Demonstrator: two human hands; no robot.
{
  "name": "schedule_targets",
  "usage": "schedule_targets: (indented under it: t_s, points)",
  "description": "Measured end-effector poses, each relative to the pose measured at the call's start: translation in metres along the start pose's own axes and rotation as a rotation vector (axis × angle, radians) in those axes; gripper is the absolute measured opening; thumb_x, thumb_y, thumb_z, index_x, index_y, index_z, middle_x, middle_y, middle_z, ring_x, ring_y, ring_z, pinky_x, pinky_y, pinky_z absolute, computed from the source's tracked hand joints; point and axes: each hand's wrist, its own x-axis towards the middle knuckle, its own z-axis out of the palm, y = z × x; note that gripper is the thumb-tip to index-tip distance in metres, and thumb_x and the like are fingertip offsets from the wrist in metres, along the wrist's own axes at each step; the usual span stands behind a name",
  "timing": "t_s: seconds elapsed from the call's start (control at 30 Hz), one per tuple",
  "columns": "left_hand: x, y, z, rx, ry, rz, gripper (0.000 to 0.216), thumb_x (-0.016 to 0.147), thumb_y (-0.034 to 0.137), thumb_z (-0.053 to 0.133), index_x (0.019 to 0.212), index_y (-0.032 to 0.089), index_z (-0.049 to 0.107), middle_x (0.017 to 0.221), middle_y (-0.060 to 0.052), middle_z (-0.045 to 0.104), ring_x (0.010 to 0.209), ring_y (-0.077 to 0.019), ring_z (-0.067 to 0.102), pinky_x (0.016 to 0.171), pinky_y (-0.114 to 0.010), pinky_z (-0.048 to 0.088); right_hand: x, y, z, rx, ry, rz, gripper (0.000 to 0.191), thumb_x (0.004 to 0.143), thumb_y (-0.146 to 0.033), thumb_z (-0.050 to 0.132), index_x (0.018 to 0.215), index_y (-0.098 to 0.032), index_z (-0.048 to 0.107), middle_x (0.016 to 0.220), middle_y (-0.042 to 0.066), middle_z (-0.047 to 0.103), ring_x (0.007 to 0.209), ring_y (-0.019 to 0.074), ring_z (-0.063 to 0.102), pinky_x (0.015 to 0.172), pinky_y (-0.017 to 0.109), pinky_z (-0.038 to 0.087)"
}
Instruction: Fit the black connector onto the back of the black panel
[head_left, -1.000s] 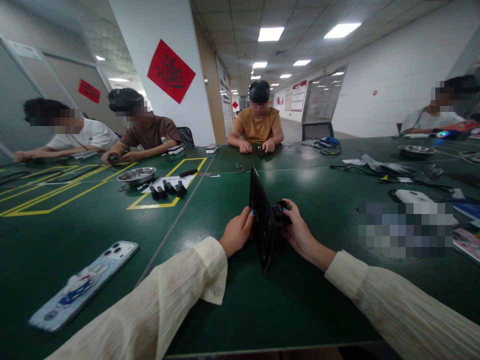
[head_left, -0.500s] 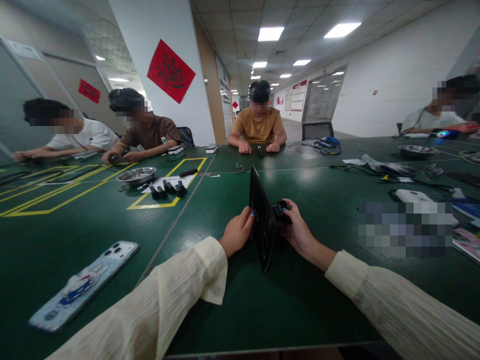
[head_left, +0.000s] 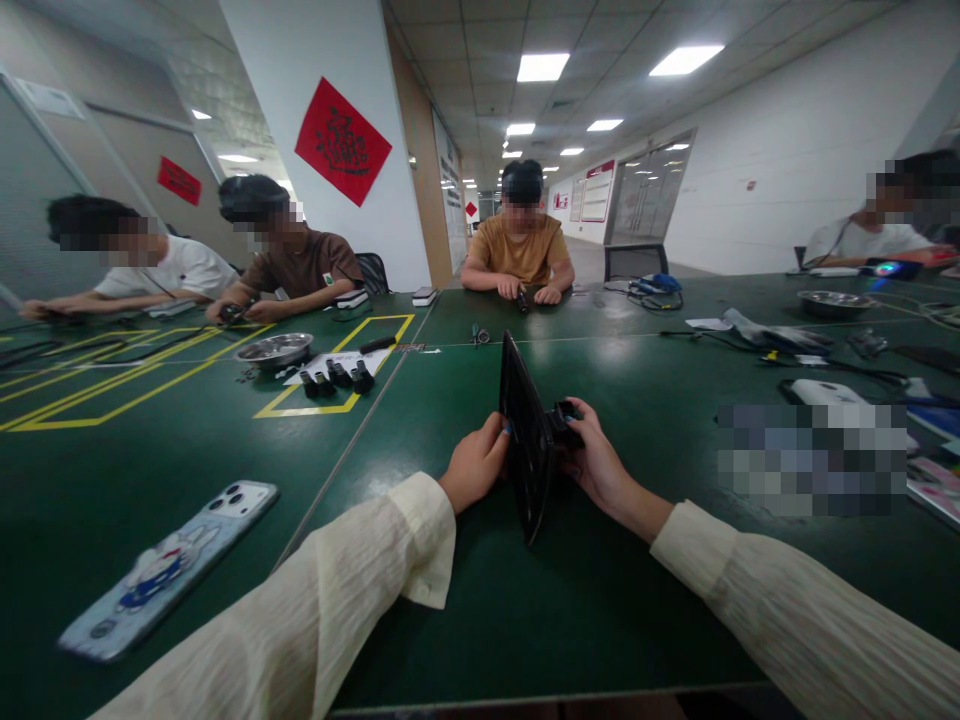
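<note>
A thin black panel (head_left: 528,480) with rounded corners stands nearly on edge above the green table, seen almost side-on. My left hand (head_left: 474,464) is closed on its left side, thumb against the face. On the panel's right side a small black block-like part (head_left: 561,418) sticks out. My right hand (head_left: 602,462) wraps that part, thumb on top and fingers partly hidden behind it. Whether the block is fixed to the panel or pressed against it, I cannot tell.
A phone in a patterned case (head_left: 169,570) lies at the left. Farther off are a metal bowl (head_left: 274,347), several black cylindrical parts (head_left: 337,378) on paper, and cables (head_left: 652,290). A white device (head_left: 832,400) lies at the right. People sit around the green table (head_left: 622,620).
My hands and the panel stay almost still. Across the table, the person in the tan shirt has moved a hand onto a small dark object.
</note>
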Motion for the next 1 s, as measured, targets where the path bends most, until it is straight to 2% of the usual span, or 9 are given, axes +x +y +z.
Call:
schedule_targets:
  t_s: [1.0]
  points:
    - [0.0012, -0.0039, 0.0021, -0.019, 0.010, 0.001, 0.027, 0.091, 0.036, 0.021, 0.089, 0.021, 0.043, 0.053, 0.003, 0.051, 0.056, -0.0163, 0.055, 0.058, -0.026, 0.038, 0.0033, 0.0027, -0.0028, -0.001, -0.007, -0.001, 0.044, 0.070, -0.035, 0.053, 0.112, -0.036, 0.039, 0.077, -0.004, 0.052, 0.056, 0.0109, 0.050, 0.040, 0.018, 0.027]
